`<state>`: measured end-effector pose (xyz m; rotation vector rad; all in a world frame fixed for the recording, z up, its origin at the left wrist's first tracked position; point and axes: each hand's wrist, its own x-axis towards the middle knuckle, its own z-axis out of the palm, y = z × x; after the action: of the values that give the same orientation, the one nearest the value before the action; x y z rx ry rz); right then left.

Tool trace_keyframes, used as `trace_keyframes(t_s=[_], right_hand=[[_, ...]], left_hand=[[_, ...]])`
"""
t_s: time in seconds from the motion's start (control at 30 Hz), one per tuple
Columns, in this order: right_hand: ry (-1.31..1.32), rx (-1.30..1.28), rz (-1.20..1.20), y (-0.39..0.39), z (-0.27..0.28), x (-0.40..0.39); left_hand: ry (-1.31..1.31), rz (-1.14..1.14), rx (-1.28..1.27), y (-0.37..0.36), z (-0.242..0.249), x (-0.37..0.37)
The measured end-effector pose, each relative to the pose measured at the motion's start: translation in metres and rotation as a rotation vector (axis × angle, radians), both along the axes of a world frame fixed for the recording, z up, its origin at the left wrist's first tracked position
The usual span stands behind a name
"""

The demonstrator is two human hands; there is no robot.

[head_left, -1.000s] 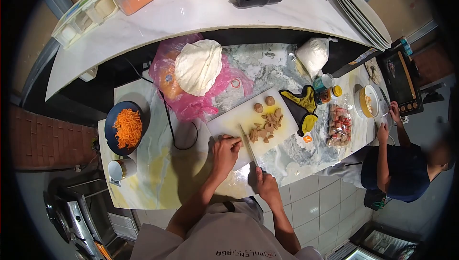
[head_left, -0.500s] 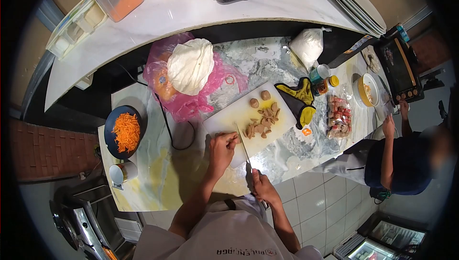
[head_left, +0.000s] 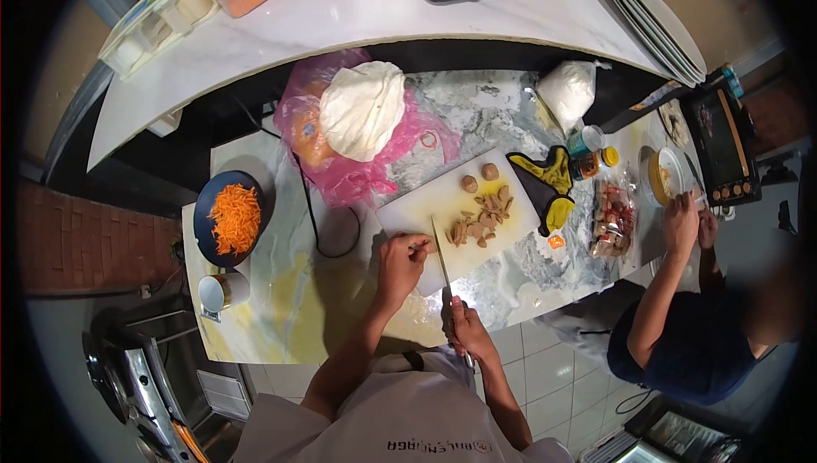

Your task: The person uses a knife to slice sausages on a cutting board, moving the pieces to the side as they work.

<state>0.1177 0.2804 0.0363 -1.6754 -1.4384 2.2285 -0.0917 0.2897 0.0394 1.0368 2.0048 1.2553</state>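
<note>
A knife point(head_left: 443, 263) is in my right hand point(head_left: 467, 329), which is wrapped round its handle, the blade lying over the near left part of the white cutting board point(head_left: 408, 214). Close to the blade, my left hand point(head_left: 403, 265) rests at the board's left edge with its fingers bent together; what they hold, if anything, is too small to name. Right of the blade lie sliced brown pieces point(head_left: 478, 223), with two whole round brown pieces point(head_left: 469, 183) behind them.
Left stands a dark plate of shredded carrot point(head_left: 235, 220) near a can point(head_left: 218, 292). Behind are pink plastic point(head_left: 368, 180) and flatbread point(head_left: 362, 111). Right lie a black-yellow glove point(head_left: 545, 184), jars point(head_left: 585, 141) and a bagged pack point(head_left: 614, 220). A co-worker point(head_left: 681, 327) reaches toward a bowl point(head_left: 660, 177).
The view has shifted, moving the counter items rightward in the frame. The co-worker has leaned in, hands now nearer the bowl. My hands and the knife keep nearly the same pose.
</note>
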Motion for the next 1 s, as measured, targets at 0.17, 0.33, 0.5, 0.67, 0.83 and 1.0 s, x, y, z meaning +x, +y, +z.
trace_keyframes(t_s=[0.17, 0.33, 0.5, 0.67, 0.83, 1.0], right_hand=[[0.009, 0.05, 0.027, 0.006, -0.003, 0.001], [-0.043, 0.041, 0.073, 0.013, 0.006, 0.0], [-0.002, 0.078, 0.072, 0.012, -0.002, 0.001], [-0.007, 0.118, 0.098, 0.011, 0.013, -0.001], [-0.043, 0.155, 0.111, 0.007, 0.024, -0.008], [0.078, 0.193, 0.229, -0.002, 0.027, -0.022]], left_hand=[[-0.013, 0.029, 0.058, -0.001, -0.003, -0.001], [-0.023, 0.04, 0.112, -0.004, -0.014, 0.007], [0.121, 0.043, 0.104, -0.009, -0.036, 0.016], [0.1, 0.075, 0.08, -0.015, -0.036, 0.01], [-0.248, 0.085, 0.253, -0.03, -0.04, -0.014], [-0.525, 0.161, 0.289, -0.087, 0.02, -0.048]])
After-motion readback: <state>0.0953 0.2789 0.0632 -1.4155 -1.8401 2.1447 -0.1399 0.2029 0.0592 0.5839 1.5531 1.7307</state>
